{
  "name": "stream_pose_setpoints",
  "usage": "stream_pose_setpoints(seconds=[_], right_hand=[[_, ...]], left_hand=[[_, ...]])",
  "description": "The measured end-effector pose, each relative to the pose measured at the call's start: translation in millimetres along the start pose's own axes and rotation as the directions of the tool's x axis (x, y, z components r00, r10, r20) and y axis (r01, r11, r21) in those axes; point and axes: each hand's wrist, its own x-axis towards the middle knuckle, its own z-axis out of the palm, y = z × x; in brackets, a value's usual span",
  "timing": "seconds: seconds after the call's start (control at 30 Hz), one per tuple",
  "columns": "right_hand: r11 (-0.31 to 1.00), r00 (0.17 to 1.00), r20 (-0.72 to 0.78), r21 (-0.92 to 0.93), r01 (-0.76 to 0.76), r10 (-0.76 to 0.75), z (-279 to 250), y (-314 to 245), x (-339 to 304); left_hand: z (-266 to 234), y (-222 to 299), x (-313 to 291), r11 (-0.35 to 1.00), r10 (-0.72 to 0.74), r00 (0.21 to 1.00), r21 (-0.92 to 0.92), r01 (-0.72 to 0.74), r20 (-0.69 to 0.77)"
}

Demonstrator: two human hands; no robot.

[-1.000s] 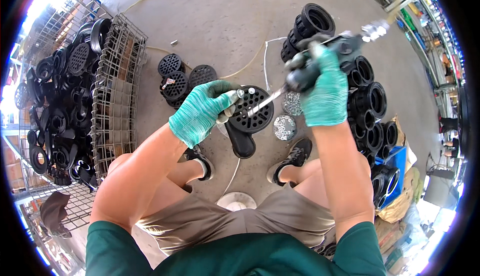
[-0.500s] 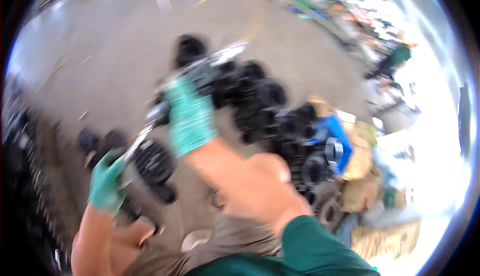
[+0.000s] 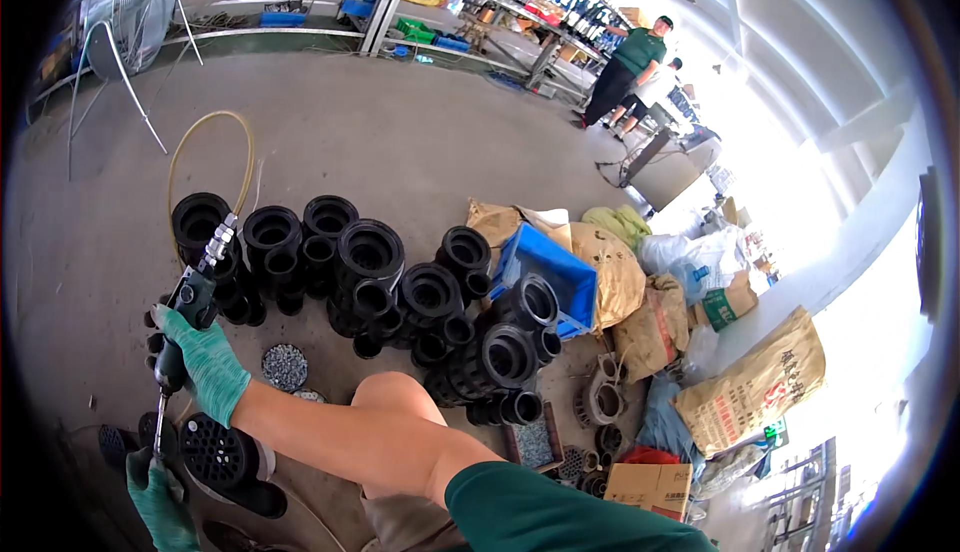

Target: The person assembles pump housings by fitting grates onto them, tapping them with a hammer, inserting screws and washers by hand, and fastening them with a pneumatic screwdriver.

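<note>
My right hand (image 3: 205,367), in a green glove, grips a black air-driven screwdriver (image 3: 185,317) that points down. A yellow hose (image 3: 205,142) runs from the tool's top across the floor. The tool's thin bit reaches down to my left hand (image 3: 155,497), also in a green glove, at the lower left edge. A black round grated fitting (image 3: 215,447) lies right beside that hand. The left hand's fingers curl at the bit's tip, but the dark rim hides what they hold. My bare knee (image 3: 395,397) sits between the hands and a pile of parts.
A pile of black pipe fittings (image 3: 385,277) covers the floor ahead. A small heap of screws (image 3: 285,367) lies near the tool. A blue crate (image 3: 545,267), tan sacks (image 3: 750,387) and a cardboard box (image 3: 650,487) stand to the right. Two people (image 3: 630,62) stand far off by shelves.
The view has swung from straight down over my lap to the right and up. My right hand with the tool now sits at the lower left, lower than before.
</note>
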Motion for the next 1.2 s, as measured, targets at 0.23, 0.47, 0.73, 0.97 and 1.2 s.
stream_pose_setpoints(seconds=[0.23,0.47,0.73,0.97,1.2], right_hand=[[1.000,0.999,-0.045,0.008,-0.002,0.003,2,-7,-9],[1.000,1.000,-0.009,-0.013,-0.007,0.007,-5,4,2],[1.000,0.999,-0.041,0.006,0.019,-0.019,-6,2,4],[1.000,0.996,-0.084,-0.006,0.026,-0.027,-12,-4,4],[1.000,0.998,-0.066,-0.007,-0.002,0.002,-1,2,0]], left_hand=[[10,14,-4,0.982,-0.055,0.998,0.185,0.049,0.025],[28,43,-15,0.962,-0.272,0.962,0.023,0.273,-0.033],[46,62,-24,0.925,-0.377,0.923,0.021,0.379,-0.070],[36,47,-14,0.927,-0.373,0.927,0.057,0.372,0.026],[16,25,-13,0.984,-0.180,0.983,-0.018,0.180,-0.022]])
